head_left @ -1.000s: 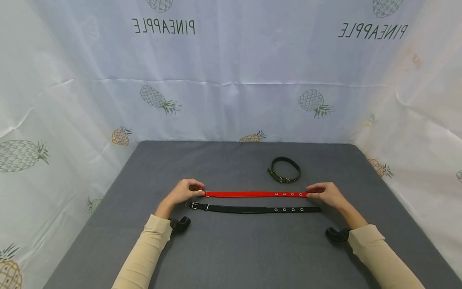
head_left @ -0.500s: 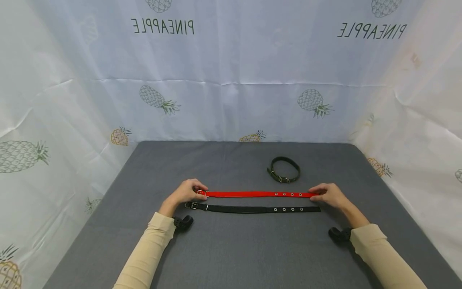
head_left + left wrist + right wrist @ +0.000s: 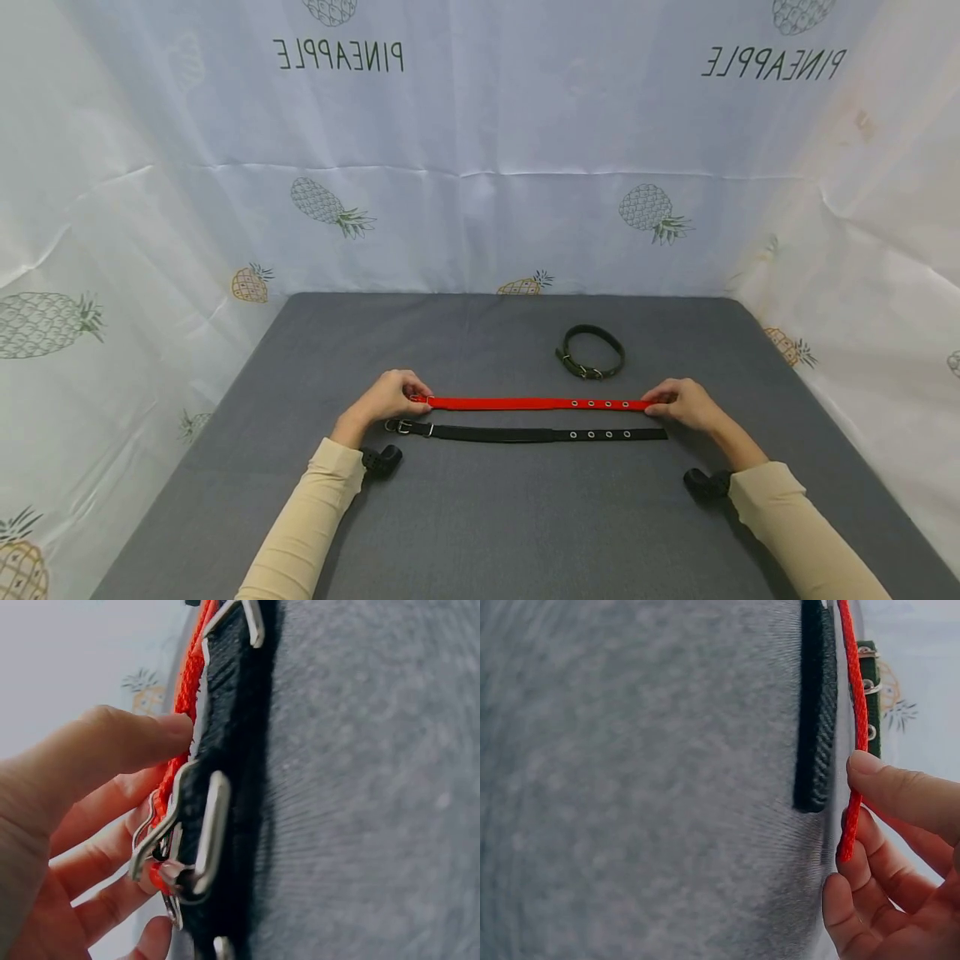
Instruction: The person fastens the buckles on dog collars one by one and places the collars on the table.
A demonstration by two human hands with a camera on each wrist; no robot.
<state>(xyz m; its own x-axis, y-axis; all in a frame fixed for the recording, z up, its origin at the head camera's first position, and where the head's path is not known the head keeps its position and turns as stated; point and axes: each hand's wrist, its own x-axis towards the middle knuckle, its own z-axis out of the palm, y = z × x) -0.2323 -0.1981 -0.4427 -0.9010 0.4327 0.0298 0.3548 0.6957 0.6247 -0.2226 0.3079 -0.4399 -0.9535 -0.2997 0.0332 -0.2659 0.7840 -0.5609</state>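
1. The red strap point(image 3: 510, 403) is held nearly straight above or on the grey table point(image 3: 480, 525), running from 9 o'clock to 3 o'clock, with 12 o'clock away from the person; whether it is lifted cannot be told.
2. Its 9 o'clock end, where the metal fittings sit, is pinched between the thumb and fingers of the left hand point(image 3: 384, 396).
3. Its 3 o'clock end, beyond a row of eyelets, is pinched likewise by the right hand point(image 3: 686, 402); the tip is seen past the thumb.
4. The black strap point(image 3: 487, 434) is laid just beside it on the 6 o'clock side, roughly parallel, buckle towards 9 o'clock.
5. From the red strap's middle, the dark green collar point(image 3: 590, 374) is found between 1 and 2 o'clock, buckled into a loop.
6. At 12 o'clock, the table is backed by a pineapple-printed curtain point(image 3: 480, 125).
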